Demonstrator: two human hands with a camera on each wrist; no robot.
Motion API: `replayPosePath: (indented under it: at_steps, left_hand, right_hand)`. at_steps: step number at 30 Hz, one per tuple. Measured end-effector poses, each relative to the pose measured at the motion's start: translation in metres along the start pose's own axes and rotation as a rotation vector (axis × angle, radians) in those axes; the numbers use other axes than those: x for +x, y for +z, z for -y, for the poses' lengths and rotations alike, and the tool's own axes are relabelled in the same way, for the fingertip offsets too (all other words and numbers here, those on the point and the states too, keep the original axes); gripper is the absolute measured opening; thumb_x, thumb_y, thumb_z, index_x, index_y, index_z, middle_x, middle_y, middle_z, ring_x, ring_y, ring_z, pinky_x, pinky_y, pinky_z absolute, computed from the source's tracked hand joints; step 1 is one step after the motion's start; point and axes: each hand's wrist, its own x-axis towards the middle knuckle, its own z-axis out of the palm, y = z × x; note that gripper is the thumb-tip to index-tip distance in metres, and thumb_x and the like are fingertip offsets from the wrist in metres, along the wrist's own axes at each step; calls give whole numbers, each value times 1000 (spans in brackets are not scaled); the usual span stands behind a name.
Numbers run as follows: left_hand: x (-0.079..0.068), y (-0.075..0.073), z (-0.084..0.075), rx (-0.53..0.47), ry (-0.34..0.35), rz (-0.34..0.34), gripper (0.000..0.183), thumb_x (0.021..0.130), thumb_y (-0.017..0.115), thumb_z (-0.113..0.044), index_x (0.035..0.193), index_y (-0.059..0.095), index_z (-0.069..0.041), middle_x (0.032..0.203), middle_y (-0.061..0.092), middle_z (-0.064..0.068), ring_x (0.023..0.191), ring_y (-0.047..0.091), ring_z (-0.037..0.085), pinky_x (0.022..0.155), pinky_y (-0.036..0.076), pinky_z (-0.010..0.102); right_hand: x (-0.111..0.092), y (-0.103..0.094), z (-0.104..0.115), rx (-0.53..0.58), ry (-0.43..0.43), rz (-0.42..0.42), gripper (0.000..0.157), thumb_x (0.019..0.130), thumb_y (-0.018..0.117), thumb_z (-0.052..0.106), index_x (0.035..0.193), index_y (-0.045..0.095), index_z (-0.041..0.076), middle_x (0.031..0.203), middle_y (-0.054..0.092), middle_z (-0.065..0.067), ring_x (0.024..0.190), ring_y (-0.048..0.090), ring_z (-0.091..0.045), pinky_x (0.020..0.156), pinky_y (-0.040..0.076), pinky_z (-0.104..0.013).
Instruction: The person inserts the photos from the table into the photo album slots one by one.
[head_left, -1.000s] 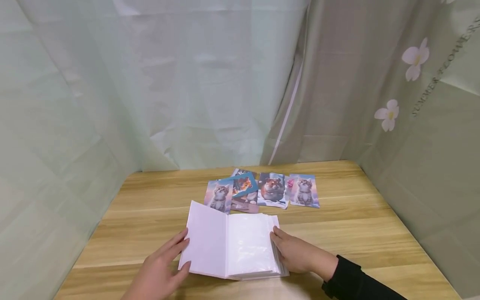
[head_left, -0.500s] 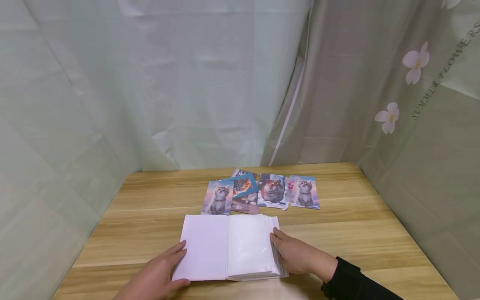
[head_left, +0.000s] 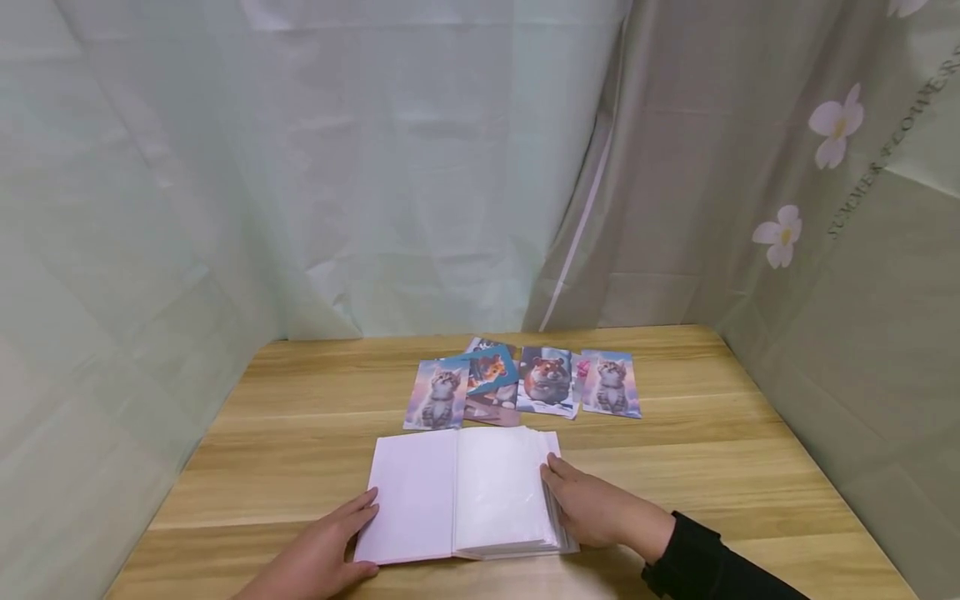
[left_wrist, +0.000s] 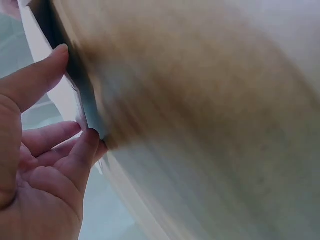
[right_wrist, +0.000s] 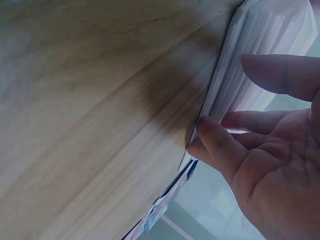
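The left hand point(head_left: 322, 542) has its thumb and fingers spread apart, their tips touching the outer edge of the white cover of a small white photo album point(head_left: 459, 492) with clear plastic pages. The right hand point(head_left: 596, 508), coming from a black cuffed sleeve point(head_left: 693, 554), touches the album's other side; its thumb stands apart from the fingers, by the edges of the page stack point(head_left: 501, 492).

The album lies opened flat on the tabletop point(head_left: 712, 458), about midway between the left and right edges and toward the near side. The tabletop is yellowish wood-look board with darker grain running from side to side, shaded beside both hands.

Beyond the album, nearer the far edge, glossy picture cards lie partly overlapped: a grey kitten card point(head_left: 437, 398), a teal card with an orange animal point(head_left: 491, 369), a card of a brown rodent on snow point(head_left: 546, 383) and, rightmost, a second kitten card point(head_left: 611, 383).

Creased pale green cloth point(head_left: 412, 183) hangs behind the far edge, joined by a taupe-grey drape point(head_left: 667, 200). Along the right edge, a grey-green cloth point(head_left: 862, 333) bears white flowers point(head_left: 780, 236) and dark lettering point(head_left: 873, 171).
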Motion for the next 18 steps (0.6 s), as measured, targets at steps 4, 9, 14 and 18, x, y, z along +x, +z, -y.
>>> replayPosePath:
  at_steps: [4,9,14,18]
  left_hand:
    - [1,2,-1,-11,-17,15,74,80,83,-37,133,58,8,147,48,23,129,53,40,99,46,55]
    - [1,4,-3,21,6,5,67,81,83,-30,130,60,9,144,51,25,126,55,41,99,47,54]
    - [0,4,-5,40,8,1,64,81,83,-27,128,61,10,143,52,25,125,56,41,99,47,55]
    - [1,2,-7,24,-19,20,67,82,82,-32,129,60,10,144,51,25,126,54,41,100,45,57]
  right_hand:
    - [0,0,0,-5,2,1,55,100,56,13,148,40,-8,158,30,-25,144,35,-35,111,39,-46]
    - [0,0,0,-16,-6,2,54,100,55,13,148,40,-8,158,30,-26,145,34,-36,111,39,-45]
    - [0,0,0,-23,-7,0,55,100,56,13,148,40,-8,158,30,-26,145,34,-36,112,38,-45]
    - [0,0,0,-31,-3,2,55,100,57,14,148,40,-7,158,31,-25,145,34,-35,111,39,-44]
